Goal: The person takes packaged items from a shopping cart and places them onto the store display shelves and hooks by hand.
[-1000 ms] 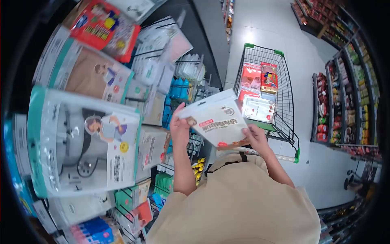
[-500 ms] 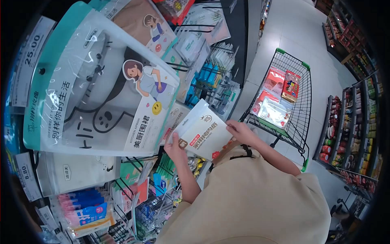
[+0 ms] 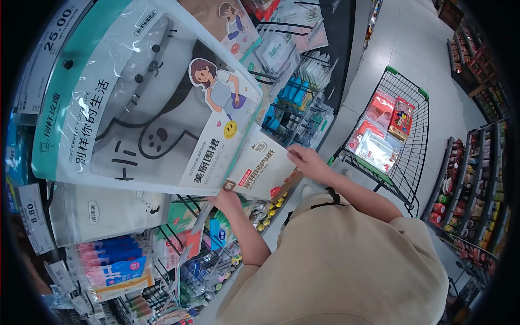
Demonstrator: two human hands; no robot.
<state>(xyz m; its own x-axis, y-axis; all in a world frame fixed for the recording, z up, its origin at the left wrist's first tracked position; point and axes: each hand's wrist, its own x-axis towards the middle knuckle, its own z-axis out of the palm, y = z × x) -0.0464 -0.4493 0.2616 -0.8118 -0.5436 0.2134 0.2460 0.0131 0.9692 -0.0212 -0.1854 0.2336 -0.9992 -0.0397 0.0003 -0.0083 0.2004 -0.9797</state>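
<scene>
Between my two hands is a flat cream pack of barbecue paper (image 3: 261, 167), tilted, printed in brown and red. My right hand (image 3: 309, 162) pinches its right-hand edge. At the lower left corner is my left hand (image 3: 227, 201), its fingers closed on the pack and partly out of sight. A large hanging kitchen apron package (image 3: 146, 108) with a teal border covers the pack's upper left part. Below the apron hangs a white package (image 3: 103, 214) with a panda print.
A green-trimmed wire shopping cart (image 3: 417, 130) stands to the right, holding red packages (image 3: 379, 108) and a clear-topped package (image 3: 376, 151). Hooks with blue-and-pink packets (image 3: 114, 268) line the left. Stocked shelves (image 3: 471, 189) are at the far right.
The barbecue paper pack and both hands have shifted slightly left and up toward the rack, so the apron package now hides part of the pack. The camera view has moved a little.
</scene>
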